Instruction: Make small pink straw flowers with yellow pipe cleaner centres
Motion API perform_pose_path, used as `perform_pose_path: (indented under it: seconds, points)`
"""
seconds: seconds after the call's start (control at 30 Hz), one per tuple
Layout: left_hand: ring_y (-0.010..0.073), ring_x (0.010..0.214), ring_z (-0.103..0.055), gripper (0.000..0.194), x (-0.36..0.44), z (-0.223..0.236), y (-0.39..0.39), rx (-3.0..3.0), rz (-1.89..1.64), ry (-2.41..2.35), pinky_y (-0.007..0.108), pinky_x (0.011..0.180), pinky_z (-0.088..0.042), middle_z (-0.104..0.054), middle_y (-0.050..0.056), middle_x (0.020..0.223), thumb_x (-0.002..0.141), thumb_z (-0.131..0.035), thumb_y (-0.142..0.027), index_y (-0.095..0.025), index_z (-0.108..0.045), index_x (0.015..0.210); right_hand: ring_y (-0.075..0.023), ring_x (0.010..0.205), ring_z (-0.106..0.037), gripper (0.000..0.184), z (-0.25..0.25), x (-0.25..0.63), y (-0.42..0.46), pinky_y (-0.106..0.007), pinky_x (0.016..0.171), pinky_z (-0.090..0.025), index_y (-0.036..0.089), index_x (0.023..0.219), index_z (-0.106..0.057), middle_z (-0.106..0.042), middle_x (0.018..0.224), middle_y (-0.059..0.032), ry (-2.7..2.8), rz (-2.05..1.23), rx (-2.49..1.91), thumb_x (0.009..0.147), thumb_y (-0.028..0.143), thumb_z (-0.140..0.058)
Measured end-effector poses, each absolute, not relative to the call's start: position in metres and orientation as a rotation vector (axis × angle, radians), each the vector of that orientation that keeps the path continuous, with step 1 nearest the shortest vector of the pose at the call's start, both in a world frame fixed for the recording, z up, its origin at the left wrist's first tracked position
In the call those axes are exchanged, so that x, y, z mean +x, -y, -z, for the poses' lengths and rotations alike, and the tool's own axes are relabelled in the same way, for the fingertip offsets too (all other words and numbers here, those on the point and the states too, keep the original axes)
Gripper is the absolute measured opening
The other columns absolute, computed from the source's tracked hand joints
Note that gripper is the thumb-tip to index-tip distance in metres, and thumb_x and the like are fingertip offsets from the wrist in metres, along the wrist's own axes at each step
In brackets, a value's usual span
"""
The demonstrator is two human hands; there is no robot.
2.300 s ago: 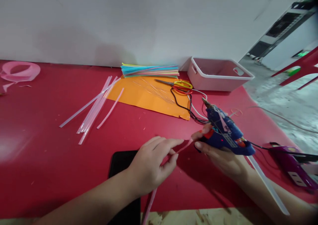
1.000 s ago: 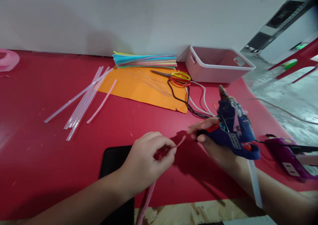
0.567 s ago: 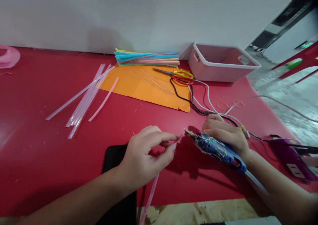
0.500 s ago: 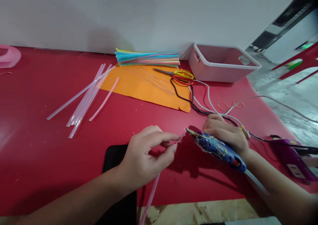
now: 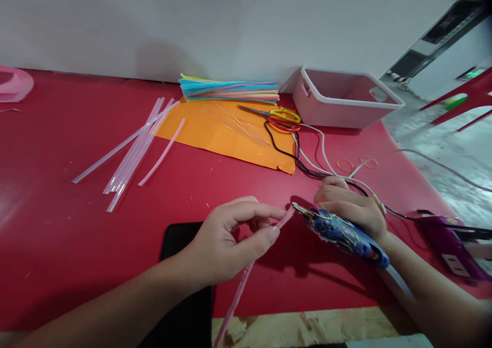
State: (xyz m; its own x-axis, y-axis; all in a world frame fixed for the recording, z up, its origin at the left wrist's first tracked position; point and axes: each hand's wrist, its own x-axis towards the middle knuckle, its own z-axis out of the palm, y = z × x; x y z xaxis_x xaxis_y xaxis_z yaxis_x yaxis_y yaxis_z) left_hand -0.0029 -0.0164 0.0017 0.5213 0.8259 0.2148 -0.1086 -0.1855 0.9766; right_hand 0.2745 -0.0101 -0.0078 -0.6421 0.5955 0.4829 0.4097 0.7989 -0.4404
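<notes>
My left hand [image 5: 238, 235] pinches a thin pink strip [image 5: 237, 295], perhaps a pipe cleaner, near its upper end; the rest hangs down past the table's front edge. In my right hand [image 5: 351, 204] is a blue hot glue gun [image 5: 342, 230], tilted with its nozzle pointing left and a pale glue stick [image 5: 398, 281] coming out of the back. The nozzle tip meets or nearly meets the strip's end. Strands of dried glue cover the gun's front. Behind the gun's body, part of my right hand's grip is hidden.
Pale pink glue sticks [image 5: 132, 158] lie left on the red table [image 5: 69, 245]. Colourful pipe cleaners [image 5: 228, 89] and scissors [image 5: 269, 115] rest by an orange envelope [image 5: 203, 132]. A pink bin [image 5: 323, 112], cables [image 5: 303, 168], a purple power strip [image 5: 453, 245] and a black flat object [image 5: 184, 307] surround my hands.
My left hand has moved slightly right with the strip, turning its end up by the nozzle. The glue gun has shifted a little right and down.
</notes>
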Motion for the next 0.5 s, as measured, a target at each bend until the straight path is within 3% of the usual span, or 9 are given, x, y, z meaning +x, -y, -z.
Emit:
perform_pose_path:
  seconds: [0.5]
  points:
    - [0.0101, 0.071, -0.057, 0.022, -0.0040, 0.0018, 0.0155, 1.592, -0.984, -0.629, 0.024, 0.068, -0.048, -0.060, 0.001, 0.077, 0.085, -0.060, -0.010, -0.016, -0.071, 0.103, -0.0154, 0.065, -0.058, 0.010, 0.0059, 0.2755, 0.0107, -0.042, 0.078, -0.041, 0.020, 0.098, -0.060, -0.058, 0.072, -0.0017, 2.393, -0.345, -0.710, 0.090, 0.018, -0.053]
